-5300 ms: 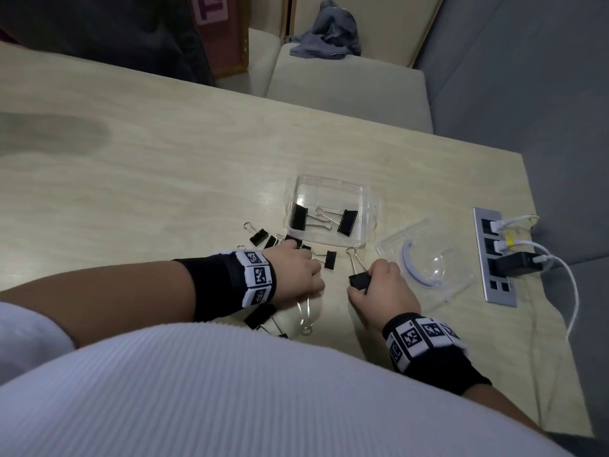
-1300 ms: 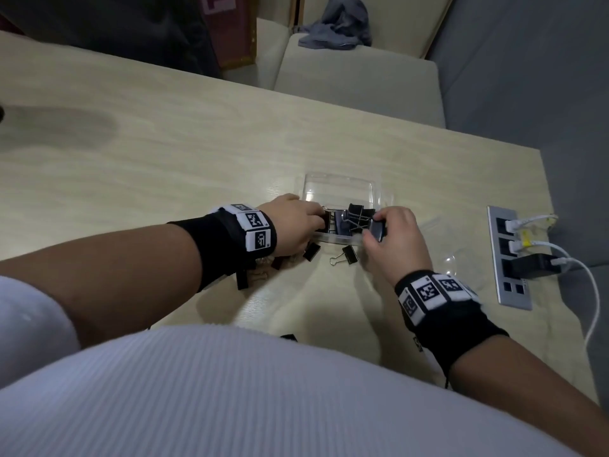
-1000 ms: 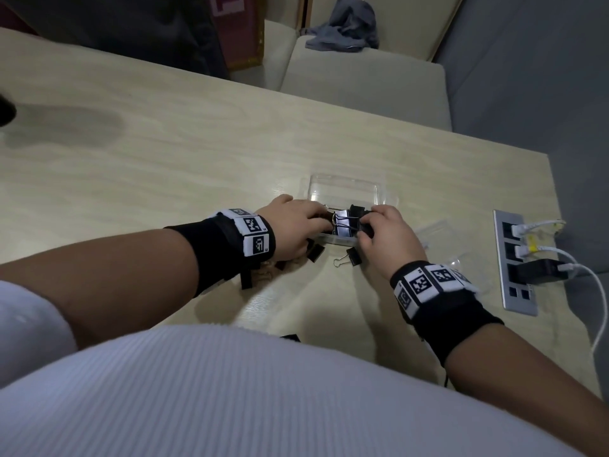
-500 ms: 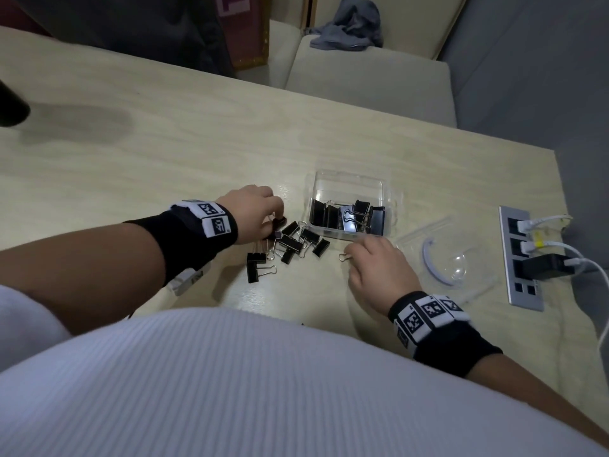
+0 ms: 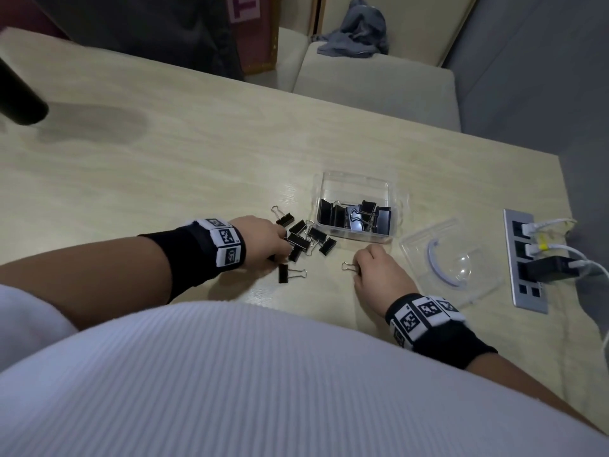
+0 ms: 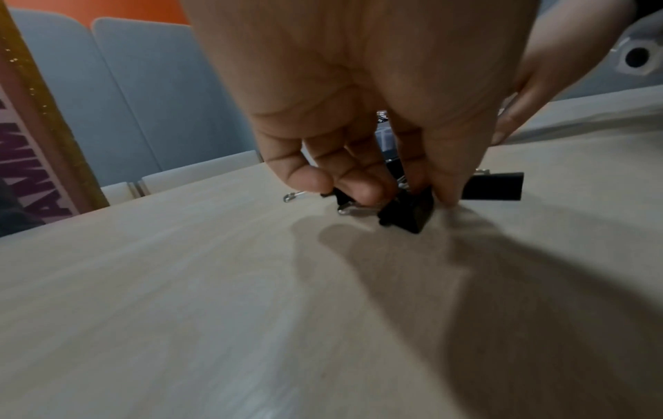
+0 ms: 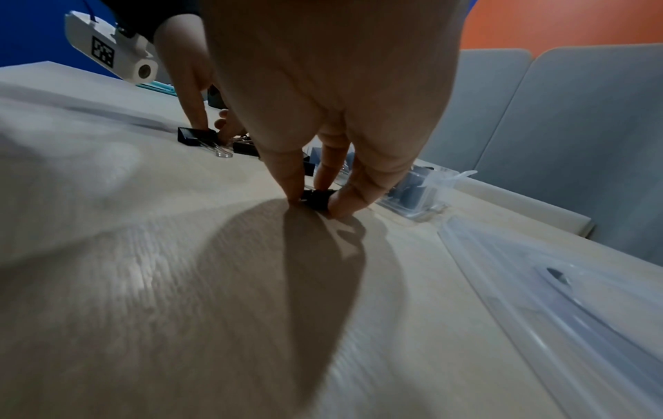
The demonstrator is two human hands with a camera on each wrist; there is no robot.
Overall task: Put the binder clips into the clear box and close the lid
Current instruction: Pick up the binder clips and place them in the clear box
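The clear box (image 5: 354,184) stands open on the wooden table with several black binder clips (image 5: 354,216) inside. Left of it lies a loose pile of black clips (image 5: 308,239), and one clip (image 5: 285,273) lies apart, nearer me. My left hand (image 5: 263,240) reaches into that pile; in the left wrist view its fingers (image 6: 362,187) pinch a small black clip (image 6: 409,212) on the table. My right hand (image 5: 379,272) pinches another small clip (image 7: 317,198) against the table in front of the box, its wire handle (image 5: 347,267) sticking out. The clear lid (image 5: 451,262) lies right of the box.
A metal power strip (image 5: 525,262) with a black charger and white cables is set into the table at the right edge. A beige bench (image 5: 379,84) with grey cloth stands beyond the table. A dark cylinder (image 5: 18,100) pokes in at far left.
Both hands have drawn back from the box, leaving more clips inside it. The left hand went to the loose pile and the right hand dropped onto a clip in front of the box.
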